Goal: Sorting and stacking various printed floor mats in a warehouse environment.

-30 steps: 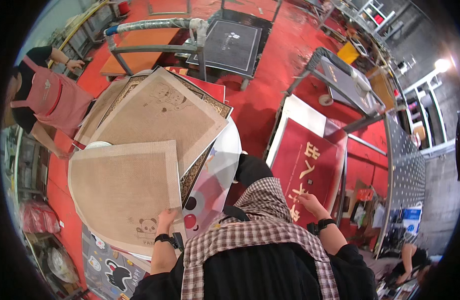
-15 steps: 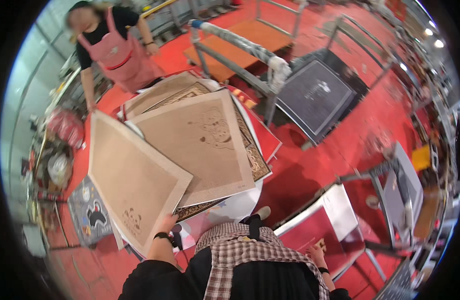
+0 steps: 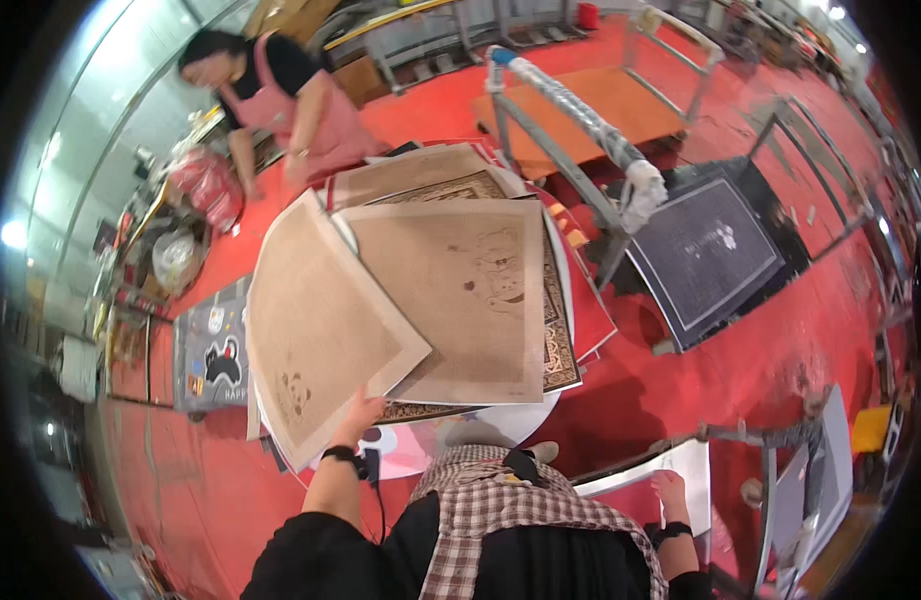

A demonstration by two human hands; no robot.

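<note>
A beige floor mat [image 3: 330, 330] with a small panda drawing lies slanted on top of a stack. My left hand [image 3: 360, 415] grips its near edge, with the fingers partly hidden at the edge. Under it lies another beige mat [image 3: 450, 340] with line-drawn animals. Darker patterned mats [image 3: 560, 345] show beneath, all on a round white-rimmed table [image 3: 490, 425]. Off to my right, my right hand [image 3: 668, 490] is held with loose fingers and nothing visible in it, over a white panel [image 3: 692, 470] above a red surface.
Across the table stands a person in a pink apron [image 3: 325, 120]. A metal cart with an orange deck [image 3: 590, 110] and another bearing a dark grey mat [image 3: 705, 250] stand at right. A grey cartoon mat [image 3: 212, 345] is at left. Red bags [image 3: 208, 185] sit beyond it.
My view has turned, so the table sits further right. The person opposite has turned and leaned to the left, away from the mat's far corner. My left hand stays at the beige mat's edge.
</note>
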